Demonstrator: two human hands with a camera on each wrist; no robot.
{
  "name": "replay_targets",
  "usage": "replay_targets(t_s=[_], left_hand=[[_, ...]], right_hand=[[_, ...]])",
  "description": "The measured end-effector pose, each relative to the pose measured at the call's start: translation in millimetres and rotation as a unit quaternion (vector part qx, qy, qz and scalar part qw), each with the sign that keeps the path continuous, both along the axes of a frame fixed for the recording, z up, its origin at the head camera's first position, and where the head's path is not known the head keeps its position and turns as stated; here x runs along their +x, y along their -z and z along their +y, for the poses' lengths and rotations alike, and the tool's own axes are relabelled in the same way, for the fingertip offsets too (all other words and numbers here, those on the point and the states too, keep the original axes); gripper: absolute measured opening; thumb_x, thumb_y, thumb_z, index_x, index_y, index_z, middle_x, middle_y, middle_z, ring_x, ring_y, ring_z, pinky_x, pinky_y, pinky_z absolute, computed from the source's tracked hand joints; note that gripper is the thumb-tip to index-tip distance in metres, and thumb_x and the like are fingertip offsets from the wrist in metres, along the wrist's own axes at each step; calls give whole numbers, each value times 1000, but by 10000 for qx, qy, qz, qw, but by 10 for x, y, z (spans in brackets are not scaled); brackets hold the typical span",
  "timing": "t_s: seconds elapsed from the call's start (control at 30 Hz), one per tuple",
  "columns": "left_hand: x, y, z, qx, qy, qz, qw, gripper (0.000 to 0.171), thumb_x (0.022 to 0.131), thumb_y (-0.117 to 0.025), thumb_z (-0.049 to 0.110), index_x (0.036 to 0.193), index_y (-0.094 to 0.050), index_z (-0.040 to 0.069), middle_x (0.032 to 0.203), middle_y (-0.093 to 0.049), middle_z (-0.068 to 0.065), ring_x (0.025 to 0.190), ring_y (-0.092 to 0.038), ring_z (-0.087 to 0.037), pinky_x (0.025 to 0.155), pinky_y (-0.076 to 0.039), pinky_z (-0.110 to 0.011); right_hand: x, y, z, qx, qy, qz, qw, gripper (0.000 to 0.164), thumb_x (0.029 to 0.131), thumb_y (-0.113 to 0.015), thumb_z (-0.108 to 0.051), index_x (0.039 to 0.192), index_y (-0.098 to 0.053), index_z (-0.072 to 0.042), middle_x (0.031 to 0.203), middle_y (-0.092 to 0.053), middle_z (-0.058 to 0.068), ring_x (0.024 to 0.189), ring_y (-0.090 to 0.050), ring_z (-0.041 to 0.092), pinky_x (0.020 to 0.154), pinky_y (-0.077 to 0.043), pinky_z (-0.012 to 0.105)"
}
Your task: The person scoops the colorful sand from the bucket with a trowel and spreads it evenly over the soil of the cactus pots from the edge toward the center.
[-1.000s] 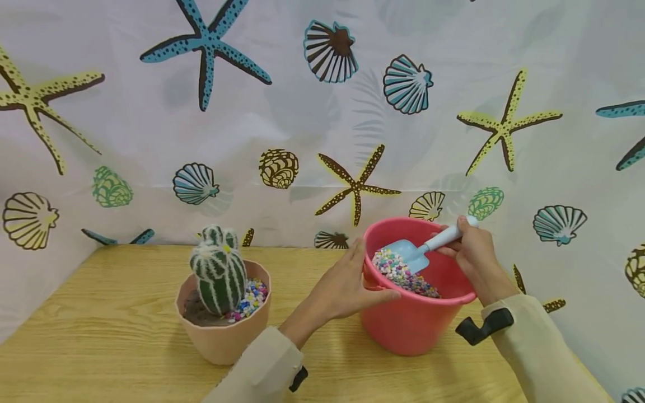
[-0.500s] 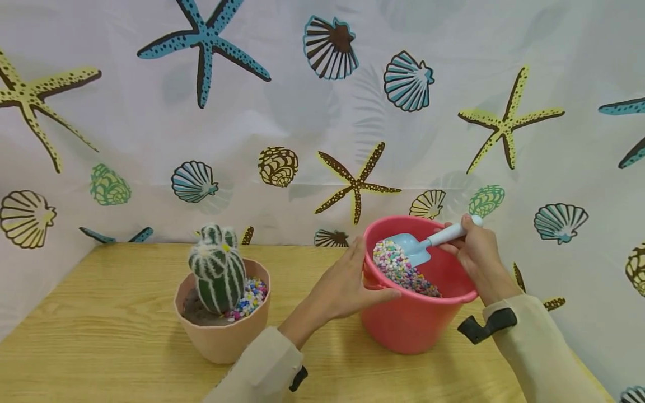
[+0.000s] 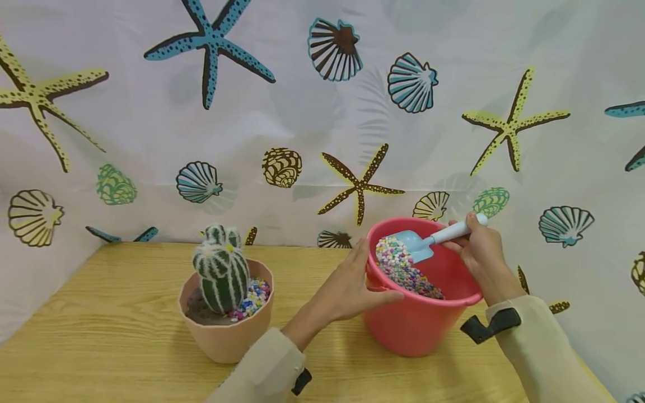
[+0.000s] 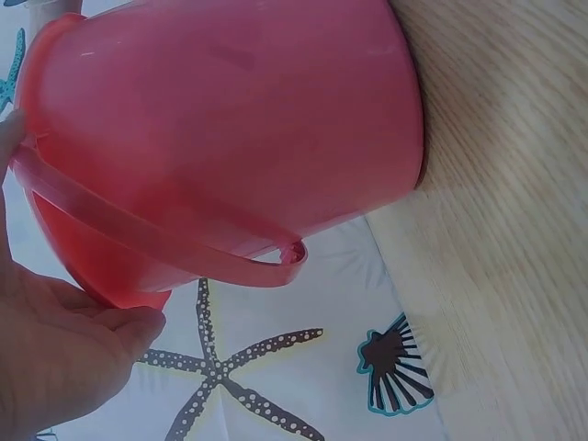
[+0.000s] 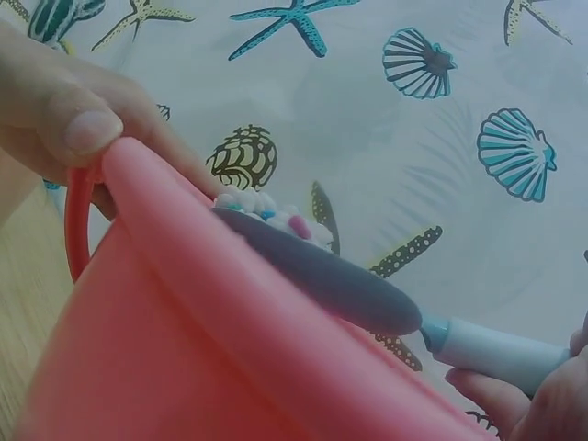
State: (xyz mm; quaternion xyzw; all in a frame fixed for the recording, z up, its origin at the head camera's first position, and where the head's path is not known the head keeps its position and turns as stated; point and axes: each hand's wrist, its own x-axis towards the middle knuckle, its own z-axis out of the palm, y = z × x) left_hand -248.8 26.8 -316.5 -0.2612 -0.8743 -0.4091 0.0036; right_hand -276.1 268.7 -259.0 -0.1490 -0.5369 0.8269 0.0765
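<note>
My right hand grips the pale handle of a light blue toy shovel over the mouth of a pink bucket. Small multicoloured pebbles are heaped on its blade, and more pebbles lie in the bucket below. In the right wrist view the loaded blade shows just above the rim. My left hand holds the bucket's left rim, thumb toward the front and fingers along the far side. The bucket's handle hangs against its side in the left wrist view.
To the left stands a peach pot with a round, white-haired cactus, dark soil and coloured pebbles on its right side. Both containers are on a wooden table. Behind hangs a sheet printed with starfish and shells.
The shovel has risen slightly and shifted right inside the bucket, and more of the pebbles on its blade now show. My left hand keeps its hold on the rim.
</note>
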Motion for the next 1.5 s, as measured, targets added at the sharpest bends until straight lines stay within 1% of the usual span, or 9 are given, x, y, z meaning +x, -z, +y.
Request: replay_targets(t_s=[0.2,0.33,0.57,0.77,0.83,0.97,1.13,1.3,1.5], left_hand=[[-18,18,-22,125,130,6,9998,113,75,-70,60,155,-4,14,161,-13,-4,142,-30,-27,101,-45,-48],[-17,8,-18,182,167,27,9997,111,76,-70,58,155,-5,15,160,-16,-4,137,-38,-25,98,-48,-46],[-13,4,-23,132,141,-47,9998,110,77,-70,56,155,-5,14,160,-15,-3,138,-35,-25,99,-46,-47],[-14,8,-26,146,174,-60,9997,110,77,-70,56,155,-6,13,160,-16,-4,139,-35,-26,98,-47,-47],[-14,8,-32,190,191,-96,9996,110,77,-71,56,155,-5,14,160,-15,-3,138,-36,-27,98,-48,-47],[-5,3,-56,369,294,-209,9987,108,78,-70,56,155,-5,16,160,-15,-3,134,-43,-28,94,-51,-43],[15,-24,-113,551,414,-174,9975,98,81,-68,54,154,-12,21,157,-23,-1,138,-37,-26,94,-51,-43],[47,-64,-187,422,299,-26,9987,86,84,-65,52,152,-21,23,155,-29,-1,140,-32,-27,102,-40,-56],[81,-116,-315,168,10,25,9999,78,87,-64,44,149,-30,12,152,-34,-9,140,-33,-32,106,-36,-57]], right_hand=[[23,-50,9,-19,-26,89,10000,60,100,-40,-33,153,-19,-16,110,-50,4,118,-55,26,84,-46,36],[20,-78,35,131,-76,166,9997,61,100,-40,-33,153,-18,-15,109,-50,4,86,-67,17,82,-47,36],[-22,-45,34,653,81,-62,9978,59,102,-34,-33,154,-14,-15,117,-48,5,124,-51,31,81,-52,32],[-2,11,60,546,153,-271,9980,58,102,-36,-32,152,-20,-9,89,-58,-1,68,-68,10,63,-57,27],[8,9,65,442,94,-261,9986,59,101,-37,-33,152,-20,-10,88,-59,-1,65,-68,10,66,-57,28],[12,-24,59,241,-17,-221,9995,60,101,-39,-33,153,-18,-14,104,-53,2,92,-67,16,78,-53,32],[10,-81,30,48,-49,-167,9998,62,98,-42,-35,153,-19,-18,113,-49,3,132,-43,29,86,-47,35],[19,-126,-2,-237,-34,-84,9997,62,97,-44,-35,152,-22,-17,113,-50,3,135,-40,30,88,-45,37],[32,-173,-90,-283,26,12,9996,59,99,-39,-33,152,-21,-16,130,-44,7,133,-40,25,95,-41,39]])
